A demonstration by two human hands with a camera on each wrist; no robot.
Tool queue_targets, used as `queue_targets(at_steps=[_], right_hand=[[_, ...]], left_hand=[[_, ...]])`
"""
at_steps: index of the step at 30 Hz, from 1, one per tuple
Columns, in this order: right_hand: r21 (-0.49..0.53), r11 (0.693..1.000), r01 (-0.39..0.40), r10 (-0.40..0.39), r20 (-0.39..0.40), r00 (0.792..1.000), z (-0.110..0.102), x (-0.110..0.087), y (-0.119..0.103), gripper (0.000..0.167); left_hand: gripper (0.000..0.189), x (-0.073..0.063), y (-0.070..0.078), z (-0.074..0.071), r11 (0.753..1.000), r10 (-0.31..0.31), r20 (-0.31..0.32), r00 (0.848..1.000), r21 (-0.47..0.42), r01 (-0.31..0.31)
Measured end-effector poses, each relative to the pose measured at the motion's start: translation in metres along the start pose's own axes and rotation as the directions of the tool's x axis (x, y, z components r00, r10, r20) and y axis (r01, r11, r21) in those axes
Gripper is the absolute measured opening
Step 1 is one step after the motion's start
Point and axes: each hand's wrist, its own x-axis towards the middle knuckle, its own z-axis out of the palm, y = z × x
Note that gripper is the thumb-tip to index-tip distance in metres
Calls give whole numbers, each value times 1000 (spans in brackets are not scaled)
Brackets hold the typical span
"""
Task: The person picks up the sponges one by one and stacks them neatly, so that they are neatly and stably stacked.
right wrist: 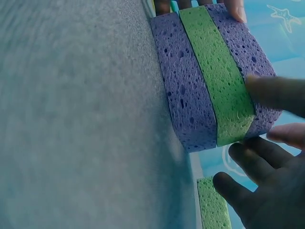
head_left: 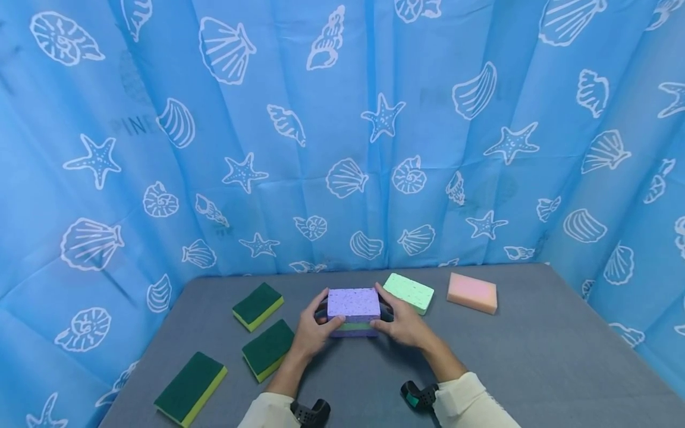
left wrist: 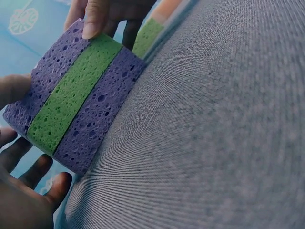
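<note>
Three porous sponges lie stacked flat at mid-table: a purple sponge [head_left: 353, 302] on top, a green sponge [left wrist: 74, 95] in the middle and another purple sponge [left wrist: 102, 109] at the bottom against the cloth. Their edges line up closely in both wrist views. My left hand [head_left: 310, 331] grips the left end of the top sponge, its thumb on the near face. At the opposite end, my right hand [head_left: 405, 324] pinches it the same way, thumb in front and fingers round the side. Some lower fingers of each hand spread beside the stack.
Behind the right hand lies a light green sponge [head_left: 411, 291], with a pink-orange sponge [head_left: 472, 292] farther right. Three green-and-yellow scouring sponges lie left, one [head_left: 269, 348] beside the left forearm. A blue shell-print curtain [head_left: 342, 137] hangs behind the grey-covered table [head_left: 535, 356].
</note>
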Motion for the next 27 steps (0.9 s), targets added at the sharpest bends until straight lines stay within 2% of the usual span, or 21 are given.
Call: queue_targets(at_steps=[4, 9, 13, 16, 23, 27], right_hand=[[5, 1000, 19, -18, -45, 999, -8, -3, -2, 84], [55, 998, 7, 2, -151, 989, -27, -8, -4, 84], [104, 995, -1, 29, -261, 965, -46, -12, -2, 82], [113, 993, -33, 67, -314, 947, -59, -16, 3, 82], [68, 991, -117, 134, -366, 921, -76, -22, 16, 84], [44, 988, -151, 156, -377, 913, -79, -23, 22, 85]], left_hand=[[69, 1, 0, 1, 1000, -1, 2, 1000, 14, 1], [69, 1, 2, 1, 1000, -7, 3, 1000, 10, 7], [68, 2, 2, 0, 1000, -9, -3, 1000, 10, 9], [68, 2, 1, -1, 1000, -12, -6, 1000, 15, 12], [67, 0, 1, -1, 1000, -19, -1, 1000, 13, 19], [68, -1, 0, 0, 1000, -26, 4, 1000, 15, 26]])
